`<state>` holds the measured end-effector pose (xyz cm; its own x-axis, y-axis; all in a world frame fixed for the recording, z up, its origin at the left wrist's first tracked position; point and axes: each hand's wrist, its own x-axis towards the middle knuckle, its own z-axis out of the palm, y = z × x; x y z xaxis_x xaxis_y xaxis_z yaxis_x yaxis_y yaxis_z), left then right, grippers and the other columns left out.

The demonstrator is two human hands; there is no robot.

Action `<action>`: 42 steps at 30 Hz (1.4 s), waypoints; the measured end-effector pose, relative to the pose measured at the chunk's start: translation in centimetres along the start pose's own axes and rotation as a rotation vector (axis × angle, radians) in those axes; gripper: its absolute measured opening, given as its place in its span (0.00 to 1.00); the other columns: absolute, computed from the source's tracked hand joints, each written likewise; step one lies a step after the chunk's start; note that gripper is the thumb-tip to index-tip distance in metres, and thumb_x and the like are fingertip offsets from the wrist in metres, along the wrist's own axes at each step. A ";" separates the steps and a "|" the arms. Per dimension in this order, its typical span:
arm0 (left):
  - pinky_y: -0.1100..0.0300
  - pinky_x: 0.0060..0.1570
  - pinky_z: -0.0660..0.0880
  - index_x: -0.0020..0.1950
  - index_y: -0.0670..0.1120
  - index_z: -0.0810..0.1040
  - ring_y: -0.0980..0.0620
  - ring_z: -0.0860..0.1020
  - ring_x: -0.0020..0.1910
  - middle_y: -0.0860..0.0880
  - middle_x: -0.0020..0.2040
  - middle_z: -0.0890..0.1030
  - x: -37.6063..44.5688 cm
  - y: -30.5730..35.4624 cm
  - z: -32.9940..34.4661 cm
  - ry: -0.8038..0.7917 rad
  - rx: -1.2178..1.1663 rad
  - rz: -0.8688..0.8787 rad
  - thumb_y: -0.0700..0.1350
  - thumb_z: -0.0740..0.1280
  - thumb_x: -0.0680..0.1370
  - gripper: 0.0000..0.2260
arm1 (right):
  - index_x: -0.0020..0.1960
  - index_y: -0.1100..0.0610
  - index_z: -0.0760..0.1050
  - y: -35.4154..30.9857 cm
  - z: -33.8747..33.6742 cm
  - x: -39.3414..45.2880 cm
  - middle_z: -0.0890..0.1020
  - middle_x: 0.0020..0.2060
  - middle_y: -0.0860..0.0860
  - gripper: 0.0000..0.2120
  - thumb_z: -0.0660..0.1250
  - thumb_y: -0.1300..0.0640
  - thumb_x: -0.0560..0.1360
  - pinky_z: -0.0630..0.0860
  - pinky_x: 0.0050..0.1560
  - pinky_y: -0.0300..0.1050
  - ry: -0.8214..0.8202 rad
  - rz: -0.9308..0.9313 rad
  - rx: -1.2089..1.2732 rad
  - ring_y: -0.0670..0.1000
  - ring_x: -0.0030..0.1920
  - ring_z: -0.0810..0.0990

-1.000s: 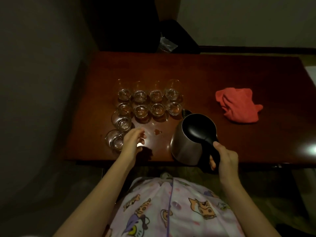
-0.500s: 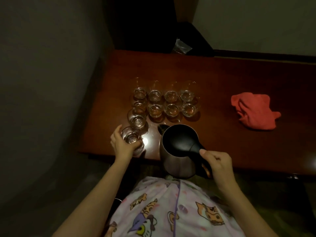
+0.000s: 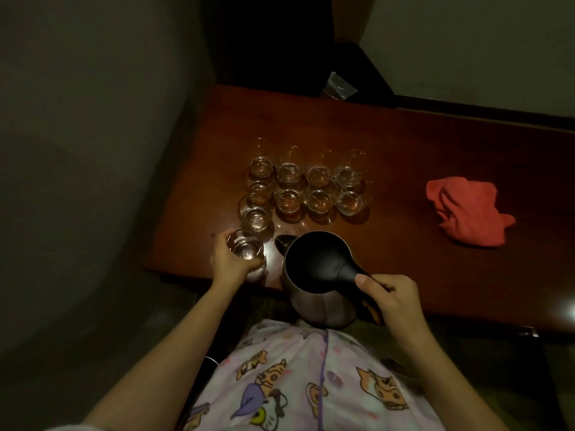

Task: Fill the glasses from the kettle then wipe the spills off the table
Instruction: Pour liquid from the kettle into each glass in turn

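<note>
bare forearms, pale lilac pyjama top (image 3: 298, 384), cartoon animal print, purple piping

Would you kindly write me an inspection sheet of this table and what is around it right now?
Surface: dark wooden table, glossy, with a wet-looking sheen near the front edge.
Job's things: ten glasses grouped at the left; steel kettle at the front edge, spout toward the nearest glass; red cloth lying at the right.
Clutter: crumpled clear wrapper behind the table.
Grippers: left hand grips the nearest glass; right hand grips the kettle handle.
Cables: nothing seen.
Surroundings: plain walls, dim light.
</note>
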<state>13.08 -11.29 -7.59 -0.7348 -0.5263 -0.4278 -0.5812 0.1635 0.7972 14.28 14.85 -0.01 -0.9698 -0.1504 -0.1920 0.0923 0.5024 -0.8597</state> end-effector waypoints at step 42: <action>0.70 0.42 0.69 0.60 0.53 0.71 0.53 0.75 0.51 0.52 0.54 0.77 -4.9 1.0 1.5 -0.121 -0.025 0.165 0.34 0.79 0.57 0.36 | 0.22 0.60 0.69 -0.7 -3.3 -0.5 0.67 0.16 0.50 0.29 0.61 0.34 0.63 0.59 0.28 0.47 -0.109 0.004 -0.183 0.49 0.20 0.65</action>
<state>15.59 -7.29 -5.29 -0.8568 -0.3897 -0.3376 -0.4418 0.2173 0.8704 13.96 17.39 2.28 -0.9385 -0.2342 -0.2538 0.0438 0.6483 -0.7601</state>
